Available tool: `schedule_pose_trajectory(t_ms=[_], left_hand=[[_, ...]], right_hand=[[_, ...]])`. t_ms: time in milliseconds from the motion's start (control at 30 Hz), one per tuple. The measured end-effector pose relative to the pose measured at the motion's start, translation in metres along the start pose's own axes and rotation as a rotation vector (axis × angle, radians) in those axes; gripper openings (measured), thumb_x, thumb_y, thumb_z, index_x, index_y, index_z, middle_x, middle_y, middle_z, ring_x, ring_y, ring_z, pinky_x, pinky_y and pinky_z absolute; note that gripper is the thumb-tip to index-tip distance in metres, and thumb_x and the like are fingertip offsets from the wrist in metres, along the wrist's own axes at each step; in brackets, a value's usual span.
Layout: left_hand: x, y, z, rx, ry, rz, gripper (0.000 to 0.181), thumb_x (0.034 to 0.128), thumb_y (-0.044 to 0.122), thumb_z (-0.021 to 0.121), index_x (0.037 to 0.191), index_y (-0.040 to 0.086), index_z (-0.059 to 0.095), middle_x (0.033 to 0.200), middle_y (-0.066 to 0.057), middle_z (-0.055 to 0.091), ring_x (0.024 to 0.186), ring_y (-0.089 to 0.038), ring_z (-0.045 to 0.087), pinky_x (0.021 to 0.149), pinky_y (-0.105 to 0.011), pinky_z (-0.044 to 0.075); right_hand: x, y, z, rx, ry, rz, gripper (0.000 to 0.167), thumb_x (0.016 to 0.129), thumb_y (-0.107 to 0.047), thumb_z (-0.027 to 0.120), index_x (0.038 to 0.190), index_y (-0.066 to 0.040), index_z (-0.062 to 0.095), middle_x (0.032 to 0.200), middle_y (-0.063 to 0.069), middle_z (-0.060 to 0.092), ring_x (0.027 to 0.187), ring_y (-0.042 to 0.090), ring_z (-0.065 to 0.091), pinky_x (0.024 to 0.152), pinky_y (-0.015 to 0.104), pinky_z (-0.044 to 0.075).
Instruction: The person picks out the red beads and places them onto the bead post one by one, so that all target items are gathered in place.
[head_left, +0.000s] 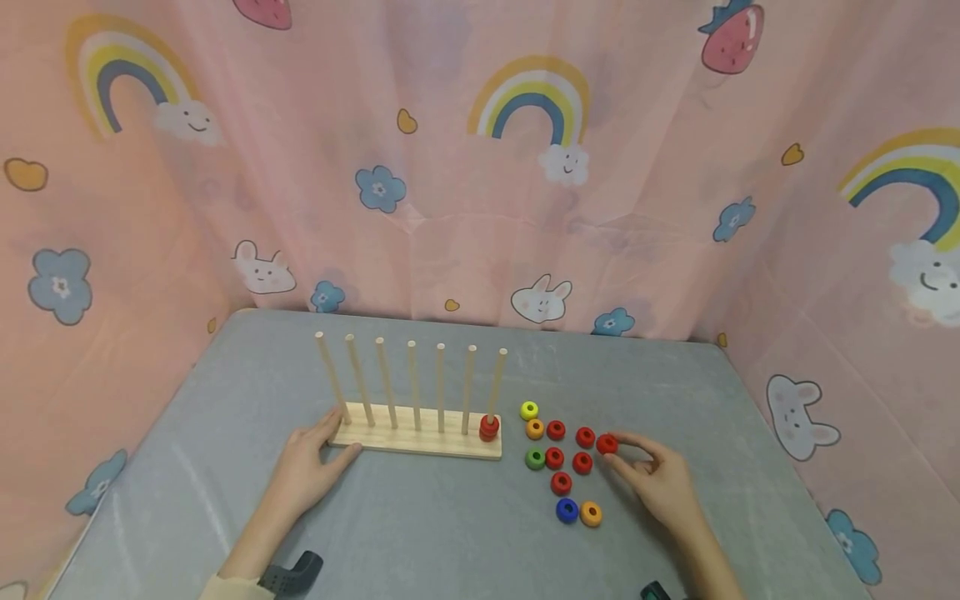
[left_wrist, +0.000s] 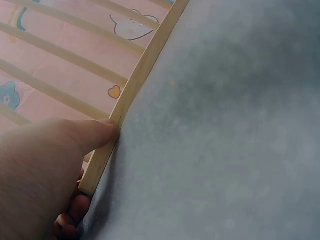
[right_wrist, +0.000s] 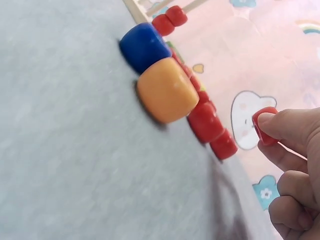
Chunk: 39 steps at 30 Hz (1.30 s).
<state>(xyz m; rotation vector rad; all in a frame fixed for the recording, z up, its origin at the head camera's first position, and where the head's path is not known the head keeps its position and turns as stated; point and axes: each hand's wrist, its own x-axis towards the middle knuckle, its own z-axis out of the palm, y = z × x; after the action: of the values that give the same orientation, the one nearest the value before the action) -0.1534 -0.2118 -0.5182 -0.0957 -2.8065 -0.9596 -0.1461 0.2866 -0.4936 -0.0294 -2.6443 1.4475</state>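
Your right hand (head_left: 656, 485) has thumb and forefinger clamped on a glossy red, ring-shaped bead (head_left: 606, 446), which is at the right edge of the loose group and, from the right wrist view, looks lifted off the grey desk (head_left: 420, 533). The other fingers of that hand fold in below. Your left hand (head_left: 307, 471) grips the left end of a pale wooden rack (head_left: 416, 443) with seven upright dowel pegs, its thumb against the near edge.

Left of your pinched bead lie five loose red beads (head_left: 582, 466) of the same shape. At the group's far left is a round yellow bead (head_left: 529, 412), with a round orange bead (head_left: 533, 431) just on its near side; nearer again, a round green bead (head_left: 534, 461) sits beside a red one. A round blue bead (head_left: 566, 513) and a second orange bead (head_left: 591, 516) lie side by side at the near end. Further left, two stacked red beads (head_left: 488, 434) sit on the rack's rightmost peg (head_left: 497, 379); the other pegs are bare.

The step in hand looks like taking up one red bead while you steady the rack. If it is meant for that same peg, the next move calls for carrying it left above the loose beads, hole facing the peg's tip.
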Motion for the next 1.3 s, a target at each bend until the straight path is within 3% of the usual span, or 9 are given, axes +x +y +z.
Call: schedule_pose_trajectory(t_ms=[100,600,1300], left_hand=[[0.000,-0.001,0.000,0.003,0.003,0.005,0.071,0.0981,0.030,0.078,0.152,-0.007,0.050,0.157,-0.024,0.050,0.127,-0.050,0.056,0.101,-0.066,0.049],[0.001,-0.001,0.001,0.000,0.002,0.006,0.071,0.0982,0.030,0.078,0.152,-0.006,0.051,0.157,-0.024,0.050,0.126,-0.049,0.056,0.101,-0.065,0.049],[0.001,0.000,0.000,0.000,-0.004,-0.010,0.071,0.0979,0.030,0.078,0.153,-0.005,0.050,0.158,-0.021,0.050,0.124,-0.048,0.057,0.099,-0.065,0.050]], right_hand=[[0.004,-0.004,0.001,-0.016,0.000,-0.027,0.036,0.093,-0.014,0.084,0.127,-0.005,0.075,0.050,-0.009,0.031,0.040,-0.002,0.022,0.036,0.024,0.029],[0.019,-0.022,-0.002,0.009,-0.025,-0.112,0.034,0.095,-0.014,0.082,0.127,-0.005,0.074,0.051,-0.008,0.030,0.043,0.000,0.021,0.037,0.027,0.026],[0.029,-0.040,-0.003,0.013,-0.006,-0.151,0.035,0.096,-0.015,0.082,0.130,-0.008,0.074,0.053,-0.008,0.031,0.042,0.001,0.025,0.038,0.027,0.028]])
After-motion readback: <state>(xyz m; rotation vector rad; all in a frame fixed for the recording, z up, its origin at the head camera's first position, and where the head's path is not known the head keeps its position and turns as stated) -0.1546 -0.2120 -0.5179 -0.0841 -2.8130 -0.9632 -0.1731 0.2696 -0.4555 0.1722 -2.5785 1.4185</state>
